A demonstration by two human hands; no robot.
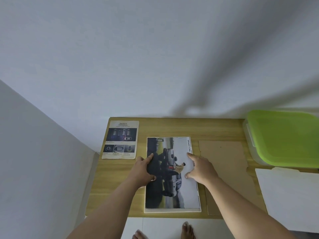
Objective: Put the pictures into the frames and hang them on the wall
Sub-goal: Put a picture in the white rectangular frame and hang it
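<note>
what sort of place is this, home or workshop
Probably a plain room in a home, not a workshop: a small wooden table against a bare white wall, bare feet on a pale floor, and a green-lidded plastic storage box beside the table.

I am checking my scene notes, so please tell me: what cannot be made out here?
Head view:
Safety sheet: small print too small.
Car picture: middle covered by left hand and right hand; left hand holding or pressing, unclear.
Green-lidded box: cut by right edge, lid hides contents.
</note>
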